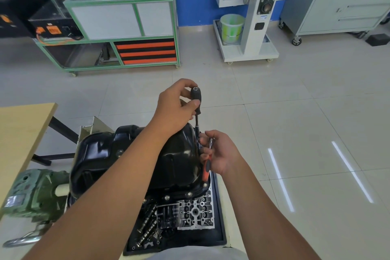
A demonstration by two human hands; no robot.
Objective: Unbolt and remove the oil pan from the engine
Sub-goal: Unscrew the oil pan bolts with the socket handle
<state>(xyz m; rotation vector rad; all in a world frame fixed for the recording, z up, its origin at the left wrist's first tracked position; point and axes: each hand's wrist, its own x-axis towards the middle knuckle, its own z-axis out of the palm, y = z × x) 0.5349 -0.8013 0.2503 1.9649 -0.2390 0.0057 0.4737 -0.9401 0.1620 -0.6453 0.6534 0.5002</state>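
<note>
A glossy black oil pan (135,160), rounded and dented in shape, sits in the near middle atop the engine (196,211), whose grey metal face shows below it. The left hand (179,107) grips a black-handled screwdriver (196,99) held upright; the right hand (219,154) holds an orange-handled ratchet (207,162) at the pan's right edge.

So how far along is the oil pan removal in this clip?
Early to midway. The oil pan still sits on the engine, with bolts visible along its near flange. In hand: the left hand grips a driver handle standing at the far edge; the right hand holds a ratchet. Remaining bolts and lift-off are left.
</note>
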